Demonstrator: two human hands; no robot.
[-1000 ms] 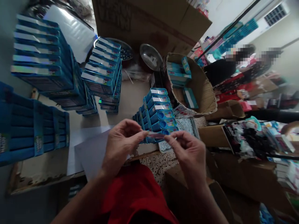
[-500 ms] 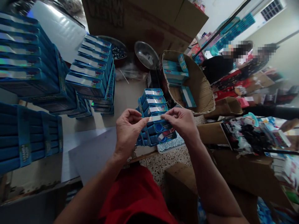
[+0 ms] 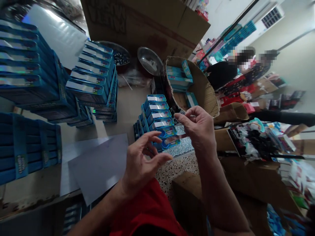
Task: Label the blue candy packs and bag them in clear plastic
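My left hand [image 3: 144, 160] hovers over the table edge, fingers spread, holding nothing. My right hand [image 3: 198, 127] is raised just right of a small stack of blue boxes [image 3: 158, 119], its thumb and forefinger curled together. Whether a thin strip is still pinched in it is too faint to tell. The stack stands on the table [image 3: 130, 101] beside a patterned mat. A grey sheet [image 3: 100, 167] lies on the table left of my left hand.
Tall piles of blue boxes [image 3: 93, 78] fill the table's left side. A torn cardboard tub [image 3: 206, 88] holds more boxes. A metal bowl [image 3: 149, 60] and a large carton [image 3: 147, 19] stand behind. Cartons with goods [image 3: 246, 177] crowd the right. People sit at the far right [image 3: 226, 72].
Both hands held a small strip over the small stack. My left hand has let go and drawn back toward me, opening. My right hand stays by the stack.
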